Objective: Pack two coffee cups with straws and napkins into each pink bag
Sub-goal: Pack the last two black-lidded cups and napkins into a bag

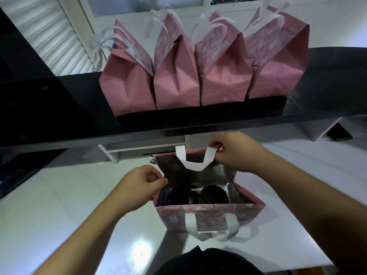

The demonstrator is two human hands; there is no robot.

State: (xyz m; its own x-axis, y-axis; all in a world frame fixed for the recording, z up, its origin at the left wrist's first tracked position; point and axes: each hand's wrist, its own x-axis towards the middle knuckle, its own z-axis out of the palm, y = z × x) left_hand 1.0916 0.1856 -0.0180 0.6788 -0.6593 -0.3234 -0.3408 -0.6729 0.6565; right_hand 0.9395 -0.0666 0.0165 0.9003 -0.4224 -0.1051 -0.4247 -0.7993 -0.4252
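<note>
Left hand (139,187) sits at the left edge of the open pink bag (208,217), thumb and fingers pinching the left rim of the mouth. The grip is closed tight on that edge, apparently to pull the side outward and keep the opening spread.

Inside the bag, two coffee cups (196,196) with dark lids stand side by side on the floor of the bag, against a dark, shiny lining. No straws or napkins can be made out in the bag, though its near corners are hidden behind the front wall.

Right hand (236,153) is at the far rim of the bag, fingers curled and pinching the base of the white rear handle (195,163). This grip appears to hold the back wall upright so that the mouth stays open. The front handle (211,229) hangs loose down the bag's near face.

The bag stands upright on the white surface (69,215), directly in front of the person.

Above, on a black shelf (327,84), four more pink bags (200,76) stand in a row touching one another, tops folded shut and white handles gathered up, which suggests they are already packed.
</note>
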